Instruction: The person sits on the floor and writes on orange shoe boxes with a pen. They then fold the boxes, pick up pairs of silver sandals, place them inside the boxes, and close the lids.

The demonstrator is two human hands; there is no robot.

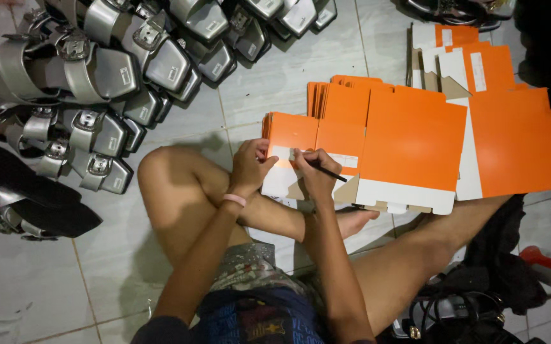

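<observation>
Here, seen from the head camera, a person sat cross-legged on a pale tiled floor point(288, 76)
Right hand: the right hand point(315, 173) had its fingers pinched narrow around a dark pen point(324, 169), the shaft slanting out past the knuckles toward the person's right
Pen tip: hidden under the fingertips, at or just above a white label strip point(345, 159); whether it touched could not be told
Left hand: the left hand point(251, 167) lay just beside the right one, fingers curled loosely and pressed on the near corner of the orange flat carton point(301, 137), steadying it; a pink band point(234, 200) circled that wrist
Carton: unfolded cardboard, orange with white flaps (brown raw board showed at one flap), lying directly under both sets of fingers, partly over the person's shin
Stack of cartons: more orange flat cartons point(409, 140) fanned out beyond the fingertips, overlapping; a further pile point(511, 140) sat well off to the right of the pen hand
Sandals: silver strapped sandals point(97, 70) were heaped well away to the left of the left hand, past the knee
Black items: dark footwear point(27, 197) lay at the far left
</observation>
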